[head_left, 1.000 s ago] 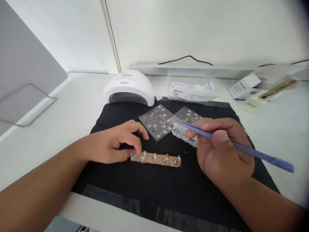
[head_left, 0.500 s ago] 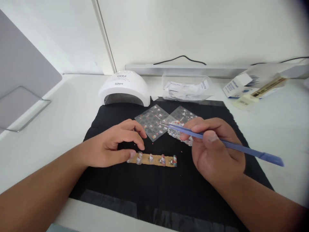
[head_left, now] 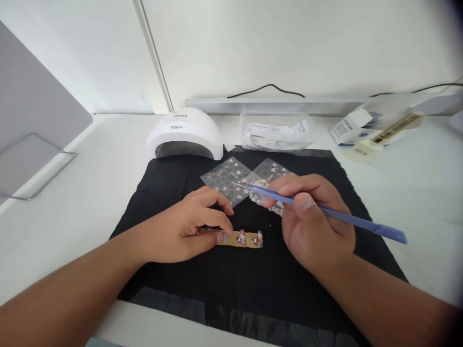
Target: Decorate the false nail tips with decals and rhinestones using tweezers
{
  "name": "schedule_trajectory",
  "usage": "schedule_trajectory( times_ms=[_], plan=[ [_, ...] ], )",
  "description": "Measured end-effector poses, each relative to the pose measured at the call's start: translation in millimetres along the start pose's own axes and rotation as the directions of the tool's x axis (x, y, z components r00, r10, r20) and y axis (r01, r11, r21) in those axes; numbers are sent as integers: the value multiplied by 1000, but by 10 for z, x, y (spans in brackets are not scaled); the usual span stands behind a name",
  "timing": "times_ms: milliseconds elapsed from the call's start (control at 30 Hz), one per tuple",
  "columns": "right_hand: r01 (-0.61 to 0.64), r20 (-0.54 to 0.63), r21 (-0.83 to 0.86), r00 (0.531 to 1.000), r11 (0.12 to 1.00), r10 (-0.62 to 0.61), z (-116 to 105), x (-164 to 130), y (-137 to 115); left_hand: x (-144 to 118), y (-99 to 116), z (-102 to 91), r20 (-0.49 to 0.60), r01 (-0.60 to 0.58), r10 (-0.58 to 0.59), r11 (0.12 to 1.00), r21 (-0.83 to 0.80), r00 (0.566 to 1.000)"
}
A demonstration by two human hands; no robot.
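The left hand (head_left: 188, 229) lies curled on the black mat (head_left: 173, 176), thumb and fingertips pressed down on the left end of a tan strip (head_left: 240, 239) that carries small decorated nail tips; about 3 of them show to the right of the fingers, the rest are hidden under the hand. To the right, the right hand (head_left: 314, 226) pinches blue tweezers (head_left: 325, 212) between thumb and forefinger, their fine point hanging just above 2 clear sticker sheets (head_left: 226, 179) that lie beyond the strip; whether the point holds a sticker is too small to tell. Under that hand sits a small clear case (head_left: 275, 208), partly covered.

This looks like the picking step: one hand steadies the strip while the other works at a sticker. The following move would call for a light, steady carry of the point down to an exposed nail tip beside the holding fingers.

The mat rests on a white desk (head_left: 90, 159). Behind it stand a white nail lamp (head_left: 185, 135), a clear box of paper slips (head_left: 277, 131) and cartons (head_left: 365, 130) against a white wall.
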State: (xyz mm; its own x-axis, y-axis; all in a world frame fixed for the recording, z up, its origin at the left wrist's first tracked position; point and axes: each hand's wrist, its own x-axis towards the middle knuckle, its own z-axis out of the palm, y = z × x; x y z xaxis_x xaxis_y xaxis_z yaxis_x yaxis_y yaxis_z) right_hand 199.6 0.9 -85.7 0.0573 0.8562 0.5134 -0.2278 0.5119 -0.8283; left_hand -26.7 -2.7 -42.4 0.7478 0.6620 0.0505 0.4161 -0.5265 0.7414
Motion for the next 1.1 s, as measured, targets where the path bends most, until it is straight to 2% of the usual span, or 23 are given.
schedule_trajectory(
  times_ms=[833, 1100],
  plan=[
    [43, 1, -72, 999, 997, -43, -5, 40, 50, 65, 25, -6, 119, 40, -43, 999, 28, 992],
    [65, -1, -72, 998, 995, -65, 12, 47, 61, 67, 13, -4, 113, 35, -39, 999, 34, 993]
  ],
)
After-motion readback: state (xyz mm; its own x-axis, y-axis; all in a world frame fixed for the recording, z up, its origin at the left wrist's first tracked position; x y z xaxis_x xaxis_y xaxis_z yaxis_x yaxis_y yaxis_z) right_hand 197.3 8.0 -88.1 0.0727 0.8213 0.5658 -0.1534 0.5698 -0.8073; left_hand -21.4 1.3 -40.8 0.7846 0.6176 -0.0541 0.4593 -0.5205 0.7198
